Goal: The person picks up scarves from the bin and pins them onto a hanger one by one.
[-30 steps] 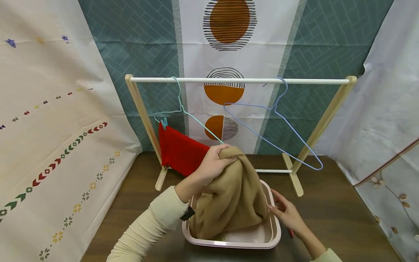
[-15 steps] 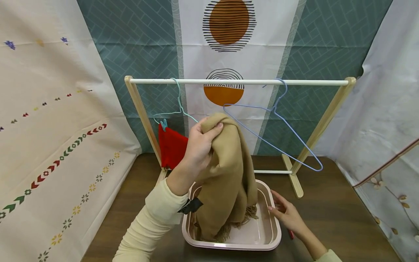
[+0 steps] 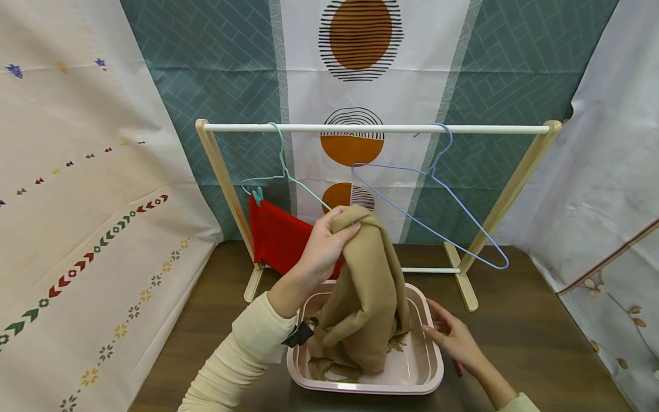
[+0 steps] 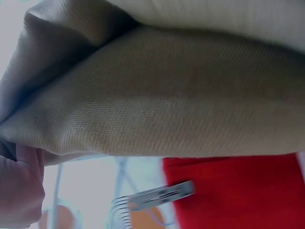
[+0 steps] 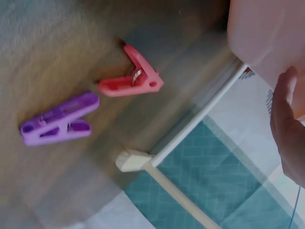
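Observation:
My left hand (image 3: 324, 243) pinches the upper part of a tan fringed scarf (image 3: 370, 286), thumb on top. Its lower folds and fringe lie in a pale pink basin (image 3: 365, 388). In the left wrist view, the scarf (image 4: 167, 95) fills the upper area and partly covers the fingers. On the basin's right rim, my right hand (image 3: 453, 335) holds on with thumb and fingers; in the right wrist view, its fingers lie along the basin's wall (image 5: 262, 38). Behind the scarf, red cloth (image 3: 278, 234) hangs from a mint-green hanger (image 3: 283, 166) by a blue clothespin (image 3: 257, 196).
A wooden rack with a white rail (image 3: 360, 129) stands behind the basin. A bare blue hanger (image 3: 432, 171) hangs on its right part. Right of the basin, red (image 5: 136, 78) and purple (image 5: 59, 119) clothespins lie on the brown table (image 3: 540, 343).
My left hand lifted the scarf up and leftward, showing its fringe, then lowered it partway again. The right hand stayed on the basin's rim.

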`<state>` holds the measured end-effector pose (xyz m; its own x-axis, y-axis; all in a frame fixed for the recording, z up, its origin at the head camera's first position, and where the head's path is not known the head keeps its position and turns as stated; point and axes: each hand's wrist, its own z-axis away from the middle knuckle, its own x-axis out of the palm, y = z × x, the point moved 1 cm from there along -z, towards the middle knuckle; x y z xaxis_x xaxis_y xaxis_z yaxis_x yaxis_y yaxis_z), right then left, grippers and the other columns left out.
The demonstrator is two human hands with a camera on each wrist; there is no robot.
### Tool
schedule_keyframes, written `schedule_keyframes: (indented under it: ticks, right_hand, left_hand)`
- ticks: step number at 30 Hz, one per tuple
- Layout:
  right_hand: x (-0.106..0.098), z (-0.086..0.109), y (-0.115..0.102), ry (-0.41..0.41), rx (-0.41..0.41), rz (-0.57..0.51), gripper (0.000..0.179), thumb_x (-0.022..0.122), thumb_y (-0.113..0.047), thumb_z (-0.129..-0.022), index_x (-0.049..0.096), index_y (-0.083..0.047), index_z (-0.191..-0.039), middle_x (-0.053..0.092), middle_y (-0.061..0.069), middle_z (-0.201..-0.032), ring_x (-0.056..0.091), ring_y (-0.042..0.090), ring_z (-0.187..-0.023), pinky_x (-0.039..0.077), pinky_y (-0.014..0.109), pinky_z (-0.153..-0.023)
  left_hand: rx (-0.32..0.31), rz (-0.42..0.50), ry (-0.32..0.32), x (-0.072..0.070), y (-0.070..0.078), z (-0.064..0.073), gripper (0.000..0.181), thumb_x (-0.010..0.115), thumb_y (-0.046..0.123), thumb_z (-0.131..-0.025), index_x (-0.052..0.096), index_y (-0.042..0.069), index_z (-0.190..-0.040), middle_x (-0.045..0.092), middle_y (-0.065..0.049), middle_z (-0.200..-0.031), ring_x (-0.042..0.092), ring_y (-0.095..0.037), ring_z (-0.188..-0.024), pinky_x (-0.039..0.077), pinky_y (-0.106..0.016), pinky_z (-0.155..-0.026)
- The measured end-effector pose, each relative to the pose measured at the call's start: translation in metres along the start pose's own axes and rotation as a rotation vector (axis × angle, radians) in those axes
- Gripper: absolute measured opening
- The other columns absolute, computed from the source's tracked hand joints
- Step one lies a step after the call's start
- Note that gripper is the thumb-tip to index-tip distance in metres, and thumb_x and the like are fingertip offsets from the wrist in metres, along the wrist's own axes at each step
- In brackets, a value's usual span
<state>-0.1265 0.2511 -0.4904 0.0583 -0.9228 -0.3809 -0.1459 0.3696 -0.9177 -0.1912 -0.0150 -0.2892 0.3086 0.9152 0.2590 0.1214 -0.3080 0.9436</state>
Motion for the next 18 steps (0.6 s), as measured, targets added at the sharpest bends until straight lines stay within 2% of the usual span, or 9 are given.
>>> schedule_keyframes:
  ticks: [5, 8, 11, 15, 18]
  right_hand:
    - [-0.010, -0.001, -0.013, 0.077, -0.091, 0.145, 0.057, 0.067, -0.007, -0.081, 0.042, 0.000, -0.132, 0.057, 0.023, -0.108, 0.060, 0.009, -0.082, 0.051, 0.025, -0.061]
    - [-0.018, -0.005, -0.022, 0.107, -0.174, 0.229, 0.056, 0.067, -0.005, -0.081, 0.043, 0.001, -0.131, 0.059, 0.021, -0.106, 0.059, 0.006, -0.082, 0.050, 0.025, -0.064]
    - [-0.028, -0.009, -0.032, 0.133, -0.233, 0.254, 0.055, 0.067, -0.003, -0.080, 0.044, 0.002, -0.130, 0.060, 0.020, -0.105, 0.059, 0.003, -0.083, 0.050, 0.021, -0.067]
    - [-0.041, -0.015, -0.051, 0.194, -0.308, 0.239, 0.054, 0.067, 0.003, -0.078, 0.047, 0.004, -0.127, 0.060, -0.006, -0.106, 0.058, -0.002, -0.083, 0.048, 0.014, -0.067]
    - [-0.054, -0.021, -0.072, 0.265, -0.398, 0.233, 0.052, 0.068, 0.010, -0.073, 0.052, 0.005, -0.122, 0.055, -0.020, -0.102, 0.058, -0.005, -0.083, 0.046, 0.010, -0.064]
  left_hand:
    - [-0.124, 0.064, 0.016, -0.006, -0.018, 0.004, 0.021, 0.049, -0.001, -0.090, 0.051, 0.001, -0.111, 0.056, -0.005, -0.091, 0.057, -0.014, -0.069, 0.049, -0.025, -0.060]
    - [-0.140, 0.094, 0.042, -0.010, -0.024, 0.005, 0.019, 0.049, -0.001, -0.090, 0.052, 0.002, -0.109, 0.056, -0.005, -0.089, 0.056, -0.013, -0.066, 0.048, -0.024, -0.056]
    - [-0.152, 0.114, 0.060, -0.013, -0.026, 0.006, 0.016, 0.049, -0.001, -0.090, 0.052, 0.003, -0.105, 0.056, -0.005, -0.087, 0.055, -0.013, -0.065, 0.047, -0.023, -0.055]
    - [-0.171, 0.147, 0.079, -0.015, -0.027, 0.009, 0.016, 0.049, 0.000, -0.090, 0.052, 0.004, -0.105, 0.057, -0.005, -0.089, 0.057, -0.013, -0.069, 0.048, -0.024, -0.060]
    - [-0.171, 0.161, 0.081, -0.016, -0.027, 0.011, 0.017, 0.049, 0.000, -0.090, 0.051, 0.002, -0.108, 0.057, -0.005, -0.091, 0.057, -0.014, -0.073, 0.049, -0.025, -0.064]
